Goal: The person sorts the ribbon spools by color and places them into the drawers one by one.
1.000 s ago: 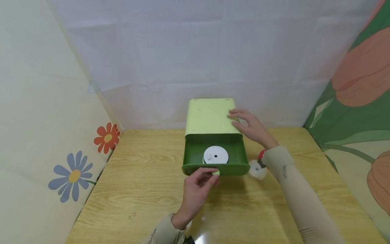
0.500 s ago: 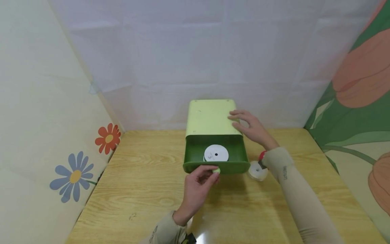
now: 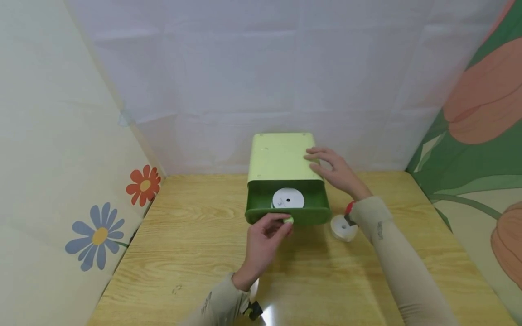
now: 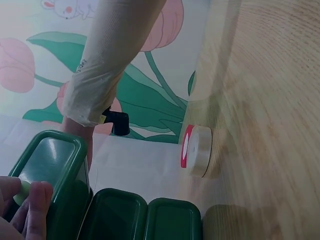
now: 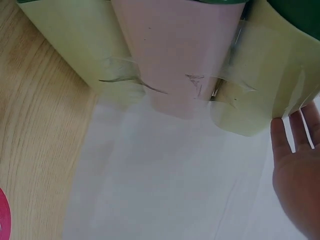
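Observation:
My left hand pinches the light green knob of a dark green drawer. That drawer stands partly pulled out of the top of a small drawer unit. Inside it lies a white round spool, its lower part hidden by the drawer front. My right hand rests on the unit's top right edge with its fingers extended, and in the right wrist view its fingers touch the yellow-green casing. Two lower drawers are pushed in, as the left wrist view shows.
To the unit's right on the wooden table sits a whitish spool, with a red-edged one against it. Clear tape joins the pink casing to its neighbours. A white cloth wall stands behind.
My left hand has pushed the drawer a little further into the unit, and the spool inside has moved back with it. The right hand stays in place on the unit.

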Demonstrator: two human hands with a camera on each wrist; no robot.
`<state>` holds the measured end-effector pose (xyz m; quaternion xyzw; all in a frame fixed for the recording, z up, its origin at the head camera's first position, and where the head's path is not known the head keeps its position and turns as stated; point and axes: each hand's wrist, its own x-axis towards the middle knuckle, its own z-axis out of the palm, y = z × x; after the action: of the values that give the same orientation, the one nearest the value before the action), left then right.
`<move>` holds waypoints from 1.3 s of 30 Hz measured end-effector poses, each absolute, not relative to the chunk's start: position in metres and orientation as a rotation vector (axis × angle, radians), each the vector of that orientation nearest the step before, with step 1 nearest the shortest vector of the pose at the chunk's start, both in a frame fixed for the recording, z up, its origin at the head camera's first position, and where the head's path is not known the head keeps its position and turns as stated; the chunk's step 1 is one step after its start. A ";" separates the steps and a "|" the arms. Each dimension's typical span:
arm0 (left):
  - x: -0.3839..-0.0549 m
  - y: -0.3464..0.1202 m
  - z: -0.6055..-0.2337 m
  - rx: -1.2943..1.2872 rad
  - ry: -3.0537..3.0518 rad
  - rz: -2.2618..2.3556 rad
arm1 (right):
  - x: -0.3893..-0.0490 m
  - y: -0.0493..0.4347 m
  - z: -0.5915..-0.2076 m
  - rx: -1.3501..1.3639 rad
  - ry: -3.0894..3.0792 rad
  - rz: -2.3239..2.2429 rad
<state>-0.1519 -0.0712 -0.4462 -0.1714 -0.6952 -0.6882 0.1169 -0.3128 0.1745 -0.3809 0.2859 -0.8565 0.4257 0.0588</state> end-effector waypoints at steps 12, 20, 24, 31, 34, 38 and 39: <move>-0.173 -0.069 -0.444 -0.506 -2.039 -2.041 | -0.315 0.179 -0.383 0.863 -2.604 1.278; -0.188 -0.070 -0.444 -0.495 -2.038 -2.011 | -0.313 0.177 -0.380 0.869 -2.606 1.310; -0.193 -0.072 -0.443 -0.497 -2.056 -2.006 | -0.312 0.176 -0.380 0.871 -2.605 1.320; -0.203 -0.073 -0.443 -0.509 -2.057 -2.022 | -0.314 0.176 -0.382 0.880 -2.603 1.309; -0.208 -0.073 -0.443 -0.509 -2.060 -2.010 | -0.314 0.176 -0.382 0.880 -2.601 1.317; -0.214 -0.073 -0.443 -0.498 -2.067 -1.995 | -0.314 0.176 -0.382 0.881 -2.596 1.323; -0.215 -0.073 -0.443 -0.495 -2.069 -1.995 | -0.314 0.176 -0.382 0.882 -2.594 1.324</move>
<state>-0.2149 -0.0730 -0.4428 -0.1687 -0.7049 -0.6797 0.1123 -0.3139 0.1757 -0.3822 0.2894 -0.8515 0.4345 0.0493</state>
